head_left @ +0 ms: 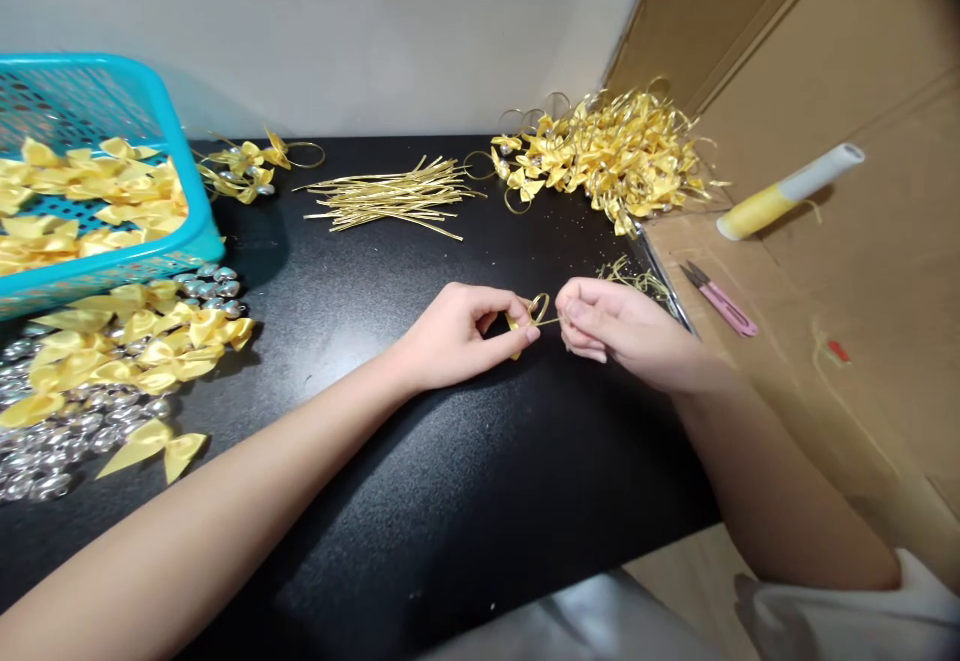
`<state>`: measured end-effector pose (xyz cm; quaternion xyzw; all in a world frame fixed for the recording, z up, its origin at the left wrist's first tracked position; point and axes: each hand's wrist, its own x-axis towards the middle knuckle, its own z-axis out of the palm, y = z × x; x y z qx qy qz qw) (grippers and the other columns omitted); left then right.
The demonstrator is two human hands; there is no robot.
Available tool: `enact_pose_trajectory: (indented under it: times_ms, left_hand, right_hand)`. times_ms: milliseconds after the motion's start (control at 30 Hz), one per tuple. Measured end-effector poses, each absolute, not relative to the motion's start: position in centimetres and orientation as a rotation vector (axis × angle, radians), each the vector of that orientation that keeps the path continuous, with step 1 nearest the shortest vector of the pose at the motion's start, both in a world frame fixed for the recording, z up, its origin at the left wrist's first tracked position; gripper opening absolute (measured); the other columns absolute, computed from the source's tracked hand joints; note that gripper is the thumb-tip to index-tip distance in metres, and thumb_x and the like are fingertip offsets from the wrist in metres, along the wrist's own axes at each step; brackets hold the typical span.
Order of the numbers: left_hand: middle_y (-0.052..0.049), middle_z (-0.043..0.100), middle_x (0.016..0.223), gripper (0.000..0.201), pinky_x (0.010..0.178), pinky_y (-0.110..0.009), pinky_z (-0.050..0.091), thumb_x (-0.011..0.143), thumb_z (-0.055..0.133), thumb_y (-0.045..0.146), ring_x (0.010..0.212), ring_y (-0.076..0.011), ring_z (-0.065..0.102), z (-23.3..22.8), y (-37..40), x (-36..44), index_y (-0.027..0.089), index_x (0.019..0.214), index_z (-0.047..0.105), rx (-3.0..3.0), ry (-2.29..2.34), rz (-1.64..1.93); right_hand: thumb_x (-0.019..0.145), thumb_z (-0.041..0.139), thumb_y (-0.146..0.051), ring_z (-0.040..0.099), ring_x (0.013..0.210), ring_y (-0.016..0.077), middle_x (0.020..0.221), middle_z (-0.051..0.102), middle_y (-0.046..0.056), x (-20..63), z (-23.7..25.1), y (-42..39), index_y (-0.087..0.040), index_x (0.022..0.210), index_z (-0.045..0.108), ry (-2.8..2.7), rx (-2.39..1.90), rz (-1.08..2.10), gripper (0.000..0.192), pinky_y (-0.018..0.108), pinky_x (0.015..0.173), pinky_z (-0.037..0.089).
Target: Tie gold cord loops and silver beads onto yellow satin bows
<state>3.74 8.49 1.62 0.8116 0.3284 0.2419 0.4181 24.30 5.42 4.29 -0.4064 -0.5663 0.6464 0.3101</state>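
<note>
Fingers of the left hand (457, 331) and right hand (611, 326) pinch a gold cord (536, 313), lying left-right, loop pointing up.

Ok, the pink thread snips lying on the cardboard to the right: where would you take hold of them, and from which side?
Probably the pink handle end of the thread snips, pinched across its width from above. They lie flat on the cardboard, blades pointing up-left toward the table edge, so the handle end faces the person. The right hand is nearest; both hands are busy with a small gold bow.
</note>
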Motion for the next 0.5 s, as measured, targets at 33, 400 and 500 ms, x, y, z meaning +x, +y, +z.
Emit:
enact_pose_trajectory:
  times_ms: [33,400,500]
  left_hand:
    - [0.000,0.068,0.071,0.019,0.050,-0.021,0.031,0.086,0.059,0.028,0.048,-0.0060,0.038,1.6,8.5,3.8,0.014,0.076,0.068,2.065,0.810,0.622]
    - [0.000,0.068,0.072,0.013,0.074,-0.026,0.045,0.082,0.066,0.022,0.072,-0.0137,0.063,1.3,8.2,4.4,0.017,0.072,0.061,2.250,0.623,0.765]
    - [0.001,0.069,0.073,0.013,0.076,-0.027,0.045,0.083,0.067,0.024,0.070,-0.0130,0.063,1.3,8.1,4.5,0.017,0.073,0.063,2.228,0.544,0.785]
  right_hand:
    - [0.089,0.061,-0.047,0.033,0.049,0.0069,0.056,0.038,-0.008,24.4,4.5,5.3,-0.019,0.075,0.049,-1.488,-1.074,1.729,0.033,0.022,0.047,0.027]
    - [0.086,0.067,-0.022,0.066,0.078,0.0103,0.081,0.069,-0.002,23.1,4.2,4.7,-0.022,0.091,0.061,-1.361,-0.975,1.371,0.007,0.024,0.077,0.053]
    - [0.080,0.073,-0.027,0.069,0.084,0.0134,0.086,0.072,0.000,22.6,2.8,5.2,-0.022,0.092,0.060,-1.280,-1.005,1.387,0.018,0.029,0.081,0.056]
